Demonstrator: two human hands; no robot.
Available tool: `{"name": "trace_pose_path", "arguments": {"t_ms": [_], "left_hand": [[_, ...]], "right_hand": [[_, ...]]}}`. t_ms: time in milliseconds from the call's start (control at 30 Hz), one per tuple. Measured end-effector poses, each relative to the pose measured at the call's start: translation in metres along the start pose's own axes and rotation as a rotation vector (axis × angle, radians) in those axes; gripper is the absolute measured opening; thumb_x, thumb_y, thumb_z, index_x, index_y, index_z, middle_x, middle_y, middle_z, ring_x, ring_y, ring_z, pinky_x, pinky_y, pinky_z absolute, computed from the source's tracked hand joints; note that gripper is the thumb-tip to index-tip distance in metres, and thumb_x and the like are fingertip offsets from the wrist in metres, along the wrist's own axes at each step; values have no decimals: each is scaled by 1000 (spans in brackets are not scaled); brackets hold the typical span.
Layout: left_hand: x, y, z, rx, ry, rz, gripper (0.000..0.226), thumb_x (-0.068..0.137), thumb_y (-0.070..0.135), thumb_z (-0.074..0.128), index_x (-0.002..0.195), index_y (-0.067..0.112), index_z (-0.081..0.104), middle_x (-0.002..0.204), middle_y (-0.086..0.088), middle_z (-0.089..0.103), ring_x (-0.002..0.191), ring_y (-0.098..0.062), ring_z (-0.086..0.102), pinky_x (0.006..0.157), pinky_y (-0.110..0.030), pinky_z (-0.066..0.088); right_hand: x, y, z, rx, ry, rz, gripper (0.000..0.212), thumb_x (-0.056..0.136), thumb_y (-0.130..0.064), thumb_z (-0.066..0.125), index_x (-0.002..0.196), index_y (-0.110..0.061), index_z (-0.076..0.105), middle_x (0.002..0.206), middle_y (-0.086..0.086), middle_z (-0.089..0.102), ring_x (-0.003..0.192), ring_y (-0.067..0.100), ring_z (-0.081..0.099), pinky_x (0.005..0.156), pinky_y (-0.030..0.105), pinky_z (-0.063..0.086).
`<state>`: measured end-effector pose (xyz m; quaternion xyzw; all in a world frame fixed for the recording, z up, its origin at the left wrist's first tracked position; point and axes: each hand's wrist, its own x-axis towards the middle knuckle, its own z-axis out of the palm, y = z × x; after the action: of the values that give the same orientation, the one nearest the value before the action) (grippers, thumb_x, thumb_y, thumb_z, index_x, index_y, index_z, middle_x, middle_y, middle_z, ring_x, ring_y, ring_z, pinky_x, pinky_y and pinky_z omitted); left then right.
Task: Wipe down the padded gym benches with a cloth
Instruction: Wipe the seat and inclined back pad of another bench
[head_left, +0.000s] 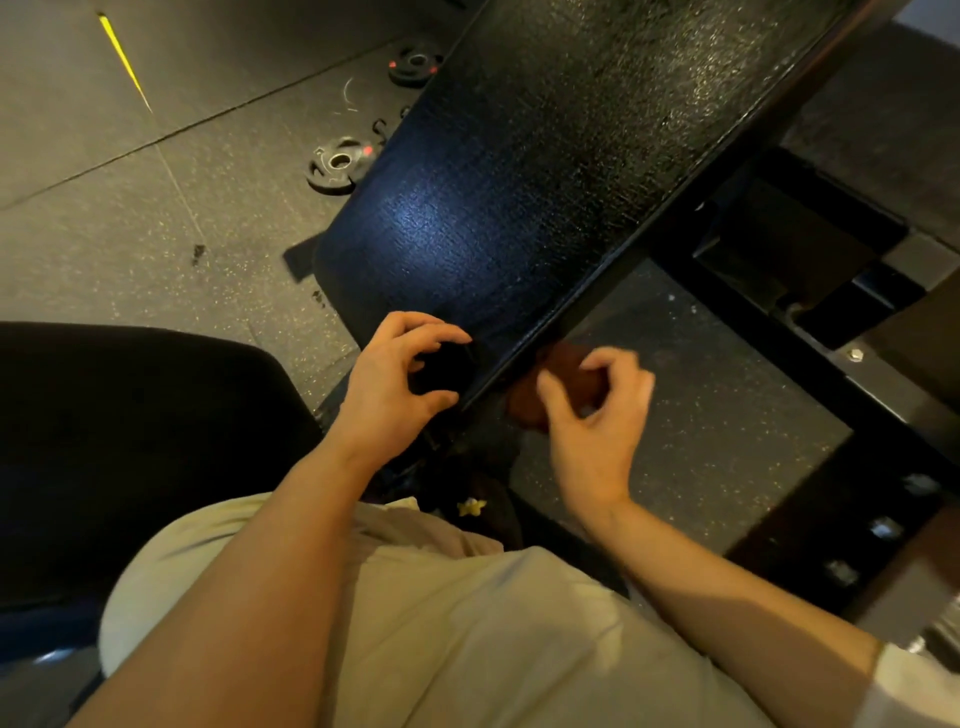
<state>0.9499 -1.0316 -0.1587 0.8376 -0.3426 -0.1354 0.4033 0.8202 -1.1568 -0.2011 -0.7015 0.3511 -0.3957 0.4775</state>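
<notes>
Beige trousers (467, 639) fill the near edge, with both bare forearms reaching out over them. Left hand (395, 387): fingers and thumb curled round a small dark bundle (441, 369), probably the cloth, though it is too dark to make out folds or weave; the bundle sits against the near end of the bench pad (519, 171). Right hand (597, 410): fingers loosely curled, thumb apart from them, slightly blurred; whether it holds anything cannot be told. It hovers just beside the pad's right edge, over a brownish smudge (550, 384) of unclear nature beneath the pad. Pad: long, black, pebbled vinyl with a glossy sheen and a bluish glare patch, rounded near-left corner, running far and to the right. Black steel frame (779, 332) with square tubes and bolt heads lies to the right. Floor (156, 249): dark rubber matting, speckled, with seams. Two round weight plates (337, 166) with red marks lie on the floor left of the pad, farther out. A second dark padded seat (130, 441) sits near left.
</notes>
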Motion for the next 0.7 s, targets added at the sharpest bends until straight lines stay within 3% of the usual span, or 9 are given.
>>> {"name": "trace_pose_path", "arguments": {"t_ms": [100, 200, 300, 333, 433, 500, 567, 700], "left_hand": [[-1, 1, 2, 16, 4, -8, 59, 64, -5, 83, 107, 31, 64, 116, 8, 47, 107, -13, 54, 88, -17, 43], [-1, 2, 3, 9, 7, 4, 59, 64, -5, 83, 108, 30, 64, 115, 7, 46, 107, -14, 54, 92, -22, 46], [-3, 0, 1, 17, -2, 17, 61, 64, -5, 82, 110, 31, 62, 116, 7, 45, 108, -13, 53, 93, -23, 46], [-4, -1, 0, 20, -12, 5, 63, 65, -6, 82, 110, 32, 62, 117, 7, 45, 108, -13, 53, 92, -21, 45], [-5, -6, -3, 21, 0, -64, 61, 66, -10, 80, 104, 33, 62, 113, 7, 45, 104, -14, 54, 86, -17, 43], [-5, -9, -3, 24, 35, -105, 55, 66, -10, 79, 99, 31, 62, 108, 9, 45, 102, -16, 55, 83, -16, 44], [-3, -9, -2, 27, 59, -112, 53, 66, -10, 79, 96, 30, 62, 101, 15, 43, 99, -16, 56, 79, -14, 45], [-4, -12, 0, 17, 65, -109, 53, 64, -9, 80, 95, 30, 62, 102, 12, 44, 98, -15, 55, 78, -15, 45]], "right_hand": [[8, -8, 9, 43, 68, -65, 30, 78, -12, 74, 94, -19, 49, 96, -3, 40, 82, 8, 45, 78, 20, 41], [-9, 2, 22, 19, -149, -30, 31, 73, -9, 73, 90, -22, 49, 95, -2, 39, 79, 10, 45, 74, 25, 41], [-29, 14, 22, -55, -409, 40, 40, 69, 0, 77, 85, -23, 49, 94, -1, 41, 80, -4, 45, 74, 20, 37], [-30, 13, 20, -66, -404, 50, 41, 69, 1, 77, 85, -23, 49, 95, 0, 42, 81, -8, 45, 73, 17, 36], [-19, -3, 11, -3, -146, -4, 40, 73, 3, 75, 92, -20, 49, 100, 8, 42, 82, -16, 45, 71, 4, 35], [-14, -10, 10, 47, -68, -69, 36, 77, 3, 73, 96, -17, 48, 102, 12, 42, 83, -17, 45, 69, 0, 34], [-20, -7, 16, 16, -168, -93, 37, 76, 5, 72, 94, -19, 49, 99, 10, 45, 84, -13, 46, 71, 2, 35], [-41, 19, 21, -89, -569, -10, 45, 69, 6, 75, 86, -29, 50, 94, -2, 50, 82, 3, 51, 72, 17, 39]]}}
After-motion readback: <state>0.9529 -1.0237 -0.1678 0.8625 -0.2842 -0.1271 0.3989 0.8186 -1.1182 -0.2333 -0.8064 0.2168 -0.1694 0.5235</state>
